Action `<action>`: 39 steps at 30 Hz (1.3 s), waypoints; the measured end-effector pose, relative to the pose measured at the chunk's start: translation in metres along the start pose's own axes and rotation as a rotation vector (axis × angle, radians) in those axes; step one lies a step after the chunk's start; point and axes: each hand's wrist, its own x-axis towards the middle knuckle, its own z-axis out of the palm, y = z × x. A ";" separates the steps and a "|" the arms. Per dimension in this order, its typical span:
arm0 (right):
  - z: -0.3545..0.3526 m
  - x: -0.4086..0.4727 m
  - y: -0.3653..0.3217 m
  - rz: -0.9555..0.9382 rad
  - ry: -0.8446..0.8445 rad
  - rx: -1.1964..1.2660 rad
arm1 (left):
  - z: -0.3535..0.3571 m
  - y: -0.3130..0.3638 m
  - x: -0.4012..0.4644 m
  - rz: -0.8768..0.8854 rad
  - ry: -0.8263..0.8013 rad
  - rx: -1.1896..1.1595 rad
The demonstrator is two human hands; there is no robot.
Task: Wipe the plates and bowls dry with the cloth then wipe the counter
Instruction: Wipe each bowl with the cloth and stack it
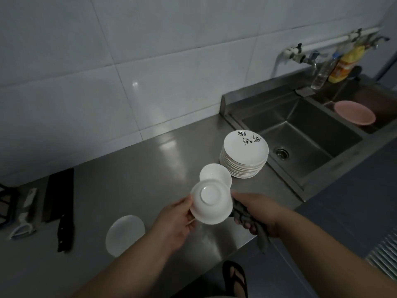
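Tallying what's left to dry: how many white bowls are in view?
2. One white bowl is held upside down in the left hand, beside the right hand gripping the grey cloth. The second bowl sits on the counter just behind it, partly hidden.

Large white wall tiles (107, 50) are reflecting dim light above the steel table (133, 168). A double steel sink (300, 134) is sitting at the right under wall taps (300, 55), with dark floor (343, 201) showing beyond.

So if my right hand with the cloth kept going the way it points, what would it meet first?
The right hand points left at the upturned bowl gripped by the left hand, so probably that bowl; depth is unclear.
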 end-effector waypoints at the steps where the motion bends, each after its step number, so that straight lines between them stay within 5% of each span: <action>1: -0.003 0.004 0.003 0.024 -0.014 0.038 | 0.001 -0.004 0.004 0.011 0.040 0.052; 11: -0.050 0.053 -0.021 -0.021 -0.103 0.265 | 0.044 -0.001 0.033 0.263 0.183 0.218; 18: -0.068 0.088 -0.043 -0.392 0.036 -0.179 | 0.056 0.005 0.063 0.361 0.303 0.474; 39: -0.074 0.146 -0.049 -0.670 0.165 -0.675 | 0.050 -0.002 0.099 0.447 0.579 0.931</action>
